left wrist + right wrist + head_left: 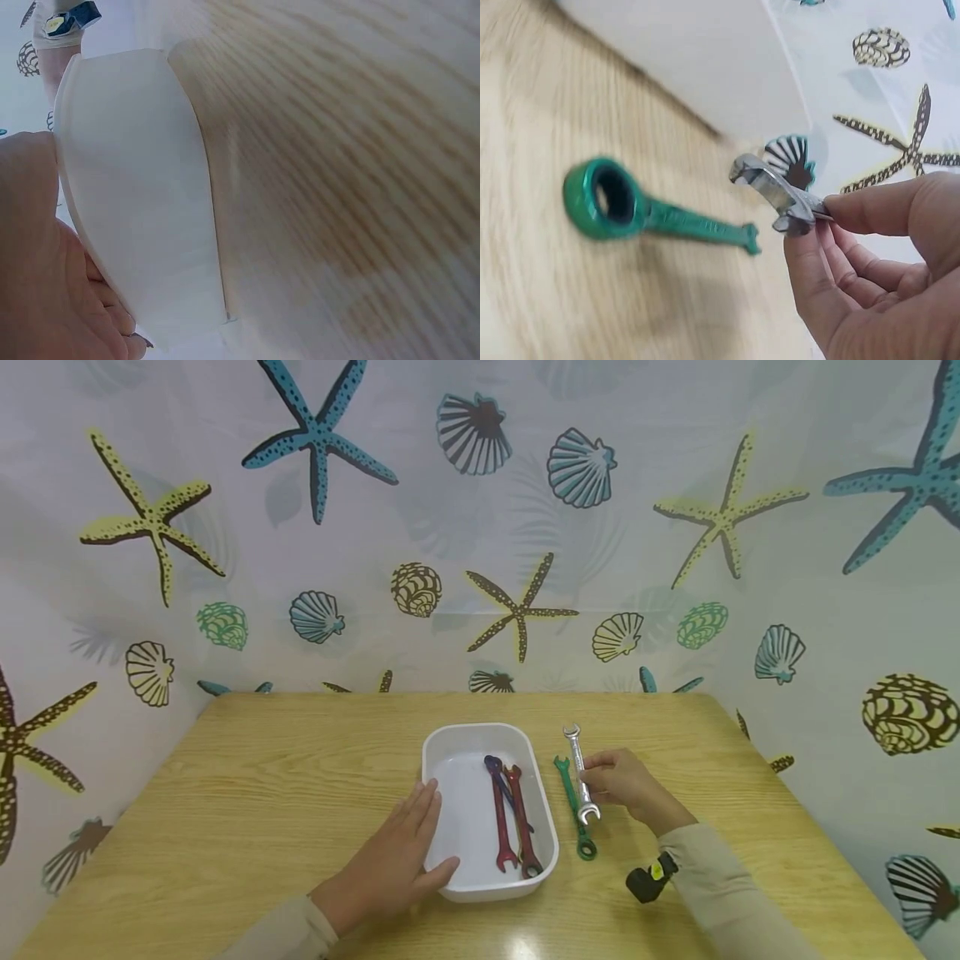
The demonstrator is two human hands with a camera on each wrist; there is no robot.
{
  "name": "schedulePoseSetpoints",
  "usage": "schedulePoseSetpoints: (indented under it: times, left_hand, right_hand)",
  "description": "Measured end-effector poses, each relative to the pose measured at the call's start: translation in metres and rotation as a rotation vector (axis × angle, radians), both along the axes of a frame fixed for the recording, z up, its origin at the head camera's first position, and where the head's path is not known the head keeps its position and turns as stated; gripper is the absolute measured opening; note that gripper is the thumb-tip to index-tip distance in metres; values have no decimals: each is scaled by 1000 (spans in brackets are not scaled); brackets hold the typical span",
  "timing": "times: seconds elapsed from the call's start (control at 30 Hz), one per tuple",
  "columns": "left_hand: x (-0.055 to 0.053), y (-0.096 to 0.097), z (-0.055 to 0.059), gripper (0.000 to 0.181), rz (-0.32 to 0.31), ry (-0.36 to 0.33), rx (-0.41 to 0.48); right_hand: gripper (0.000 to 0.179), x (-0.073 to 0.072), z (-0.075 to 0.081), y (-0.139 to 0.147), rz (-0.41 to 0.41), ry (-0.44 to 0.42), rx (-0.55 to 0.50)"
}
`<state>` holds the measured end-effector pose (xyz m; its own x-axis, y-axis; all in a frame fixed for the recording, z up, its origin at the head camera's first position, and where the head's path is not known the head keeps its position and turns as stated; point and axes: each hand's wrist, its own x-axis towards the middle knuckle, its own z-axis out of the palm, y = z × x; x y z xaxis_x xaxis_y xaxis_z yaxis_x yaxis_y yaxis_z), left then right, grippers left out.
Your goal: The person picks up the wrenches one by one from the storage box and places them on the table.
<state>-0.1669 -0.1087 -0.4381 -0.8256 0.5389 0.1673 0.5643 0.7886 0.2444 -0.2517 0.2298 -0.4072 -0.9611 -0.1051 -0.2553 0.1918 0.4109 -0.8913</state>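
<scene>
A silver double open-ended wrench point(578, 768) is pinched between thumb and fingers of my right hand point(626, 783), raised off the table. Below it a green wrench point(567, 785) lies on the table, its ring end point(604, 198) large in the right wrist view. To the left stands a white plastic tub point(457, 881) holding a red wrench point(501, 818), another red wrench point(522, 818) and a dark blue wrench point(494, 763) partly beneath them. My left hand point(405, 852) rests on the tub's left rim with its fingers extended; in the left wrist view the palm point(45, 285) lies along that rim.
The wooden table point(300, 760) spreads around the tub on both sides. A curtain point(360, 543) printed with starfish and shells surrounds its back and sides. A black wrist camera point(649, 878) is strapped under the right sleeve.
</scene>
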Motion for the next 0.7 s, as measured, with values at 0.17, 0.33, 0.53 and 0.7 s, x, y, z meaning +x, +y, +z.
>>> schedulePoseSetpoints:
  times: [0.17, 0.33, 0.53, 0.7]
  left_hand:
    - [1, -1, 0, 86, -9, 18, -20]
    - [2, -3, 0, 95, -4, 12, -30]
    - [3, 0, 3, 103, 19, -13, -55]
    - [2, 4, 5, 105, 17, -22, -53]
  right_hand:
    - [31, 0, -11, 13, -9, -24, 38]
    - [32, -1, -19, 22, -5, -39, 71]
    - [32, -2, -26, 24, -17, -62, 96]
    - [27, 0, -28, 21, -23, -47, 128]
